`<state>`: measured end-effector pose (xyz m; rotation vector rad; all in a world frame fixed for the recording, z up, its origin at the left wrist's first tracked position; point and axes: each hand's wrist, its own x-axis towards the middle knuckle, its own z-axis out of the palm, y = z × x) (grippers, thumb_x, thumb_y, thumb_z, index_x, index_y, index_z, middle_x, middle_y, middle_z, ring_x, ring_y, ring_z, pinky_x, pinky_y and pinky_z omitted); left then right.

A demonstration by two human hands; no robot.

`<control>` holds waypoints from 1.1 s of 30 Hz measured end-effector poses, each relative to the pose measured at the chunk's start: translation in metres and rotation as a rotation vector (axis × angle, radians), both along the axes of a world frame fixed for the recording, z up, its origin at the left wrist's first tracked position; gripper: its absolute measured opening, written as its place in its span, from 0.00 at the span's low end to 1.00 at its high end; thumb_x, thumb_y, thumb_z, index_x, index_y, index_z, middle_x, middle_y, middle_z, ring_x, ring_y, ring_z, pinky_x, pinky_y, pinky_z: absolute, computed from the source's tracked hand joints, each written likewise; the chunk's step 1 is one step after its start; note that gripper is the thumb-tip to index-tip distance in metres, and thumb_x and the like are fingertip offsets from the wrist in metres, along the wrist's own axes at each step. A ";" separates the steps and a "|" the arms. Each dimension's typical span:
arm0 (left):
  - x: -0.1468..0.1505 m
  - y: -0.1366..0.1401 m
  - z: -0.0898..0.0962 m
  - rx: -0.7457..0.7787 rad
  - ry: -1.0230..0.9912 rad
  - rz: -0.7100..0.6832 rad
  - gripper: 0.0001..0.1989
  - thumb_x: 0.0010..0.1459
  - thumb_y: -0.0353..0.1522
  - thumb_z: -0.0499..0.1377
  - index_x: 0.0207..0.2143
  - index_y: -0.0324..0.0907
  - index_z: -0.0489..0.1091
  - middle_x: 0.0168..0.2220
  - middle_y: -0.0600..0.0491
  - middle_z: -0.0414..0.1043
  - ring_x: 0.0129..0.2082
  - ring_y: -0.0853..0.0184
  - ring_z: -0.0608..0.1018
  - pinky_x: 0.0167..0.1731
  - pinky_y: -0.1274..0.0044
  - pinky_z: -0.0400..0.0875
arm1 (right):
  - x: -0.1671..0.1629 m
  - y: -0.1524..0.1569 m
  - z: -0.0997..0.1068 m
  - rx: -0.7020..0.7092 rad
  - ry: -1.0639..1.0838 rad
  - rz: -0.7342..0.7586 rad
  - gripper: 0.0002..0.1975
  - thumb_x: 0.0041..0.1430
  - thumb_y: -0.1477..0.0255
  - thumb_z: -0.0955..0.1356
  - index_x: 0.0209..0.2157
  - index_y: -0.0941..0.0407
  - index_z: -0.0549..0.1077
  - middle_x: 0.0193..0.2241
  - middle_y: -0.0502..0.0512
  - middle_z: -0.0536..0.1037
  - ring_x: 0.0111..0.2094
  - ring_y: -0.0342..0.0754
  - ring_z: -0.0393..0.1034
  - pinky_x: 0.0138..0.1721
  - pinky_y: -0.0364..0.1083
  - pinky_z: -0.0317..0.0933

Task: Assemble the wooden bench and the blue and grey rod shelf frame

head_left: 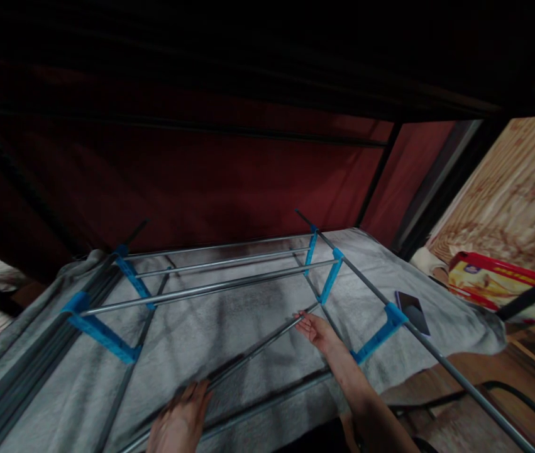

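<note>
A loose metal tube (253,354) slants across a frame of similar tubes joined by blue plastic brackets (330,277). My left hand (180,418) is closed over the tube's lower part at the bottom of the view. Its thumb side is partly hidden. Farther right, my right hand (315,330) pinches the same tube with its fingertips near the far end. That end points toward the foot of a blue bracket on the right side; whether it touches is hard to tell. Crossbars (224,285) span between the left and right brackets at the back.
A grey blanket (243,314) lies beneath the frame. Several more tubes (17,371) lie together at the left. On the blanket at the right is a phone (412,312). Beyond it are a red and yellow package (498,280) and dark bed-frame posts (446,189). A dark red cloth (229,182) hangs behind.
</note>
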<state>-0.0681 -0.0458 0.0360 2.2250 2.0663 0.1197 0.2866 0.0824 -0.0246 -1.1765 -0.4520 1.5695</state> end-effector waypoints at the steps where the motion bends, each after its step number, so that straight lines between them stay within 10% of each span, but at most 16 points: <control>1: 0.002 0.002 0.001 -0.020 0.002 -0.005 0.25 0.66 0.33 0.42 0.55 0.42 0.75 0.51 0.46 0.79 0.45 0.58 0.82 0.47 0.69 0.76 | 0.001 0.001 0.000 -0.004 -0.001 0.005 0.03 0.52 0.72 0.70 0.31 0.54 0.75 0.34 0.56 0.83 0.42 0.51 0.79 0.51 0.51 0.71; 33: -0.006 0.052 -0.001 -0.037 0.057 -0.086 0.26 0.67 0.28 0.39 0.56 0.36 0.73 0.52 0.41 0.77 0.51 0.56 0.79 0.54 0.64 0.69 | 0.001 0.004 0.000 0.047 -0.050 -0.023 0.04 0.49 0.67 0.71 0.28 0.51 0.74 0.27 0.52 0.81 0.36 0.53 0.79 0.50 0.54 0.72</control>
